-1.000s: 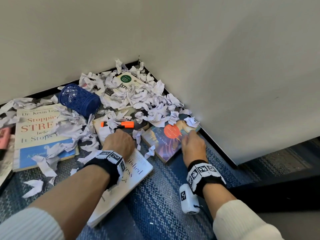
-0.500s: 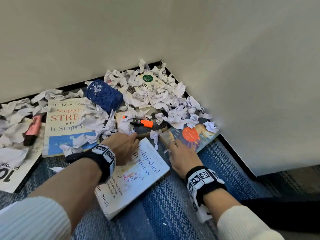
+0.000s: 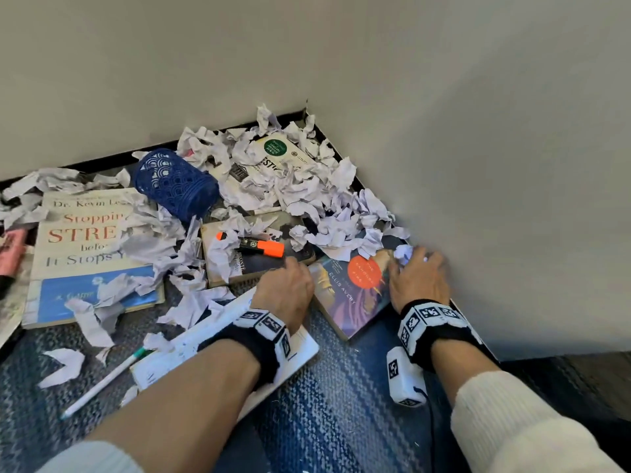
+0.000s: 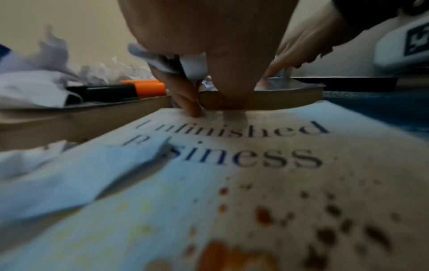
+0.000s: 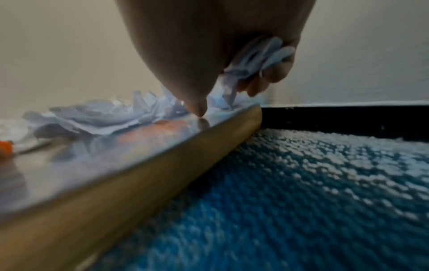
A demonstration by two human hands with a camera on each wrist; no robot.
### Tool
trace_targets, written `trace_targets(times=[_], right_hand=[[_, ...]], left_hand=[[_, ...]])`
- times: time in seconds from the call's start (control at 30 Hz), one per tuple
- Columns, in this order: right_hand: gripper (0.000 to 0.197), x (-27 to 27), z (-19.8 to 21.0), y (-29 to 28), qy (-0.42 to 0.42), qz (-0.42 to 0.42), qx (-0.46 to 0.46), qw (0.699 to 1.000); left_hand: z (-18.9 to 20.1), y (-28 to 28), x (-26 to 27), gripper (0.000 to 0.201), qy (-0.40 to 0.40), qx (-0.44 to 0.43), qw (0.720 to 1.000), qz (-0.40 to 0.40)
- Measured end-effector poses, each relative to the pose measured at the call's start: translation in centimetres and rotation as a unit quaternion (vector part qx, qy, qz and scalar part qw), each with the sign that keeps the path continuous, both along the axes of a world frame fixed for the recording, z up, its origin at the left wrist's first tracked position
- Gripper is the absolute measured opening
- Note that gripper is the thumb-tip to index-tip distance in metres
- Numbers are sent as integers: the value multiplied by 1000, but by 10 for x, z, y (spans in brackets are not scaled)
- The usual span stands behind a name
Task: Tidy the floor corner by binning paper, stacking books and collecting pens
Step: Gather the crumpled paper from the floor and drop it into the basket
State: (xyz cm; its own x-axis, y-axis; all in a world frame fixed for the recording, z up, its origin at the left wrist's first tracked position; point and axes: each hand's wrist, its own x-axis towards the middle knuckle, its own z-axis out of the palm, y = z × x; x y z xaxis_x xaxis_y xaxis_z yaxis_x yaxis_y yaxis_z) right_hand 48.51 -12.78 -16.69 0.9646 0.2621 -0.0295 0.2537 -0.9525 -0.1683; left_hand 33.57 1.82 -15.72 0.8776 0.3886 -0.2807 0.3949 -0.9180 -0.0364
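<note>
Paper-gathering step was in hand. Right hand (image 3: 419, 280) had fingers curled round a wad of crumpled paper (image 5: 257, 56) at the far corner of the purple-cover book (image 3: 355, 295), by the wall. Left hand (image 3: 284, 291) clutched paper scraps (image 4: 176, 61) too, a fingertip touching the white book (image 4: 232, 183). Most of the paper pile (image 3: 307, 196) was still on the books. Next move likely needs a bin; none in view. Orange marker (image 3: 259, 246) and white pen (image 3: 106, 382) were uncollected. Left wrist view was blurred.
</note>
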Motion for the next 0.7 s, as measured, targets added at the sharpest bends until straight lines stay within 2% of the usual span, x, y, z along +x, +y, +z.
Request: trace_targets(times=[0.2, 0.3, 0.4, 0.47, 0.5, 0.57, 0.63, 0.7], right_hand=[[31, -9, -14, -1, -44, 31, 28, 998], [27, -10, -10, 7, -90, -17, 135, 987], [24, -10, -1, 20, -75, -72, 235, 966], [17, -13, 3, 32, -85, -41, 272, 958], [15, -16, 4, 37, -92, -15, 285, 954], [22, -19, 2, 47, -86, 49, 283, 954], [39, -16, -2, 51, -57, 113, 257, 958], [62, -12, -10, 48, -17, 191, 188, 963]], left_hand=[[0, -6, 5, 25, -10, -23, 999, 20], [3, -1, 1, 26, -66, -43, 996, 50], [10, 9, 18, 25, -210, -75, 970, 94], [13, 17, 40, 15, -309, -79, 944, 88], [14, 19, 50, 12, -319, -70, 941, 86], [11, 23, 63, 21, -312, -78, 942, 93], [8, 21, 67, 23, -302, -98, 947, 54], [-1, 14, 65, 31, -190, -100, 976, -13]])
